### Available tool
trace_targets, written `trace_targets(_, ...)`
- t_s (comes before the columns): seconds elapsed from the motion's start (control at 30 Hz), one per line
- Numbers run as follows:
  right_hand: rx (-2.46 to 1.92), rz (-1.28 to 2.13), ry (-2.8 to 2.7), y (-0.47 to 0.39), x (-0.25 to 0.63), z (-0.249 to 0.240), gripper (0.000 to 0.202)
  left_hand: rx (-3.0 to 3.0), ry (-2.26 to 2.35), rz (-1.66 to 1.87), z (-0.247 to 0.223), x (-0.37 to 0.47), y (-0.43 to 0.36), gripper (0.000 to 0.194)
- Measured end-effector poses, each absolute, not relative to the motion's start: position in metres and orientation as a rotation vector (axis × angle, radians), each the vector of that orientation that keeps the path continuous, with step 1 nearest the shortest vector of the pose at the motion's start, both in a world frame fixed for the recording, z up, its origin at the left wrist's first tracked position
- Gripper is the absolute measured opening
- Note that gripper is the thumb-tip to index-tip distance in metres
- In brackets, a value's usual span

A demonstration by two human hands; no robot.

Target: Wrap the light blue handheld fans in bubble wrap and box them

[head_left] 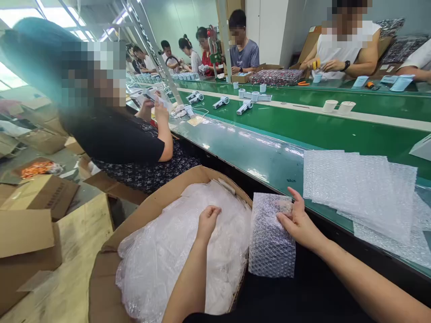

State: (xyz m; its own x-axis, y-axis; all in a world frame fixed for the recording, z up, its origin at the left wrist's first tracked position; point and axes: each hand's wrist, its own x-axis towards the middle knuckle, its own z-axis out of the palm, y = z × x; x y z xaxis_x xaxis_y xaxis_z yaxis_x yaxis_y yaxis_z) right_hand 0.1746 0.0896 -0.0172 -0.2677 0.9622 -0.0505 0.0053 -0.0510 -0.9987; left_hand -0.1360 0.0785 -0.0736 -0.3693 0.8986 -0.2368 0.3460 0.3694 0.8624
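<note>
My right hand (299, 222) holds a bubble-wrap bag (272, 242) by its upper right edge, thumb on the near face and index finger stretched out. The bag hangs upright beside the bench edge. My left hand (208, 220) is over a large cardboard box (175, 185), its fingertips pinched together. Whether anything is between those fingertips I cannot make out. Clear plastic bubble bags (168, 251) fill the box in a loose heap. Several flat bubble-wrap bags (357, 188) lie in an overlapping stack on the bench to the right.
A green conveyor belt (286, 123) runs behind the bench (232, 139), carrying grey-white devices (245, 106) and white cups (346, 107). A co-worker in a dark top (124, 139) sits close at left. More people work across the belt. Cardboard boxes (43, 197) stand at far left.
</note>
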Motion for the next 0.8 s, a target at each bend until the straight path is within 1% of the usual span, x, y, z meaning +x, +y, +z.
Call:
trace_targets(0.07,-1.081,1.515,-1.417,0.094,0.170,-0.001,0.085,1.076,1.828,1.033,-0.047,-0.140,0.069,0.030)
trace_targets(0.1,-1.063,1.598,-1.400,0.096,0.168,0.006,0.079,1.069,1.775,1.081,-0.033,-0.140,0.064,0.033)
trace_targets(0.2,-0.923,1.966,-1.133,0.098,0.162,0.017,0.055,1.018,1.497,1.317,0.004,-0.136,0.053,0.034)
trace_targets(0.23,-0.845,2.087,-0.996,0.097,0.160,0.015,0.050,0.981,1.373,1.402,0.014,-0.133,0.050,0.032)
trace_targets(0.33,-0.580,2.356,-0.645,0.091,0.153,0.002,0.047,0.835,1.040,1.531,0.028,-0.113,0.039,0.029)
trace_targets(0.43,-0.433,2.454,-0.437,0.086,0.145,-0.014,0.043,0.713,0.795,1.436,0.022,-0.076,0.022,0.027)
trace_targets(0.53,-0.468,2.464,-0.325,0.087,0.141,-0.025,0.036,0.705,0.578,1.214,0.005,-0.038,0.002,0.023)
trace_targets(0.63,-0.558,2.429,-0.270,0.091,0.149,-0.029,0.023,0.825,0.390,0.980,-0.017,-0.032,-0.002,0.025)
trace_targets(0.67,-0.581,2.396,-0.271,0.092,0.153,-0.029,0.024,0.886,0.384,0.881,-0.026,-0.039,0.003,0.028)
trace_targets(0.73,-0.628,2.311,-0.299,0.093,0.161,-0.028,0.036,0.998,0.648,0.736,-0.046,-0.063,0.023,0.038)
trace_targets(0.77,-0.655,2.268,-0.317,0.093,0.164,-0.028,0.043,1.037,0.865,0.694,-0.058,-0.076,0.037,0.041)
trace_targets(0.8,-0.685,2.227,-0.334,0.094,0.166,-0.027,0.048,1.047,1.194,0.717,-0.070,-0.088,0.053,0.038)
